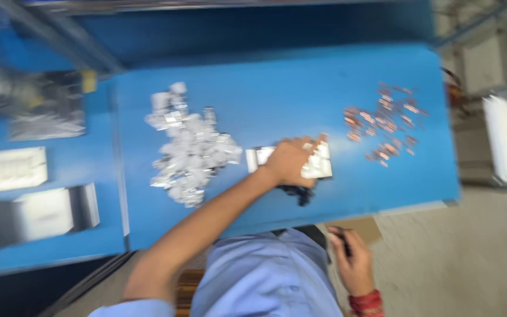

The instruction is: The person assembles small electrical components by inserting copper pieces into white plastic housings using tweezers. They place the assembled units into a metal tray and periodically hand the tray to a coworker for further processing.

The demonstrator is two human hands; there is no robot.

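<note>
A flat white tray (318, 167) lies level on the blue worktop (289, 88) under my left grip (291, 161); a small dark piece (345, 246) sits in my right grip (353, 264).

The blue table top (300, 88) looks smooth and matt. The heap of small silvery parts (192, 144) glints like shiny metal or foil; blur hides which. The scattered copper-coloured pieces (382, 123) look metallic. The shirt (265, 276) is soft light-blue cloth.

Blue table (300, 82): open lane runs between the heap of silver-white parts (192, 144) and the scatter of copper pieces (385, 123), far side bare. Left hand (291, 161) and white tray (318, 161) block the near centre; near edge right of them lies open.
</note>
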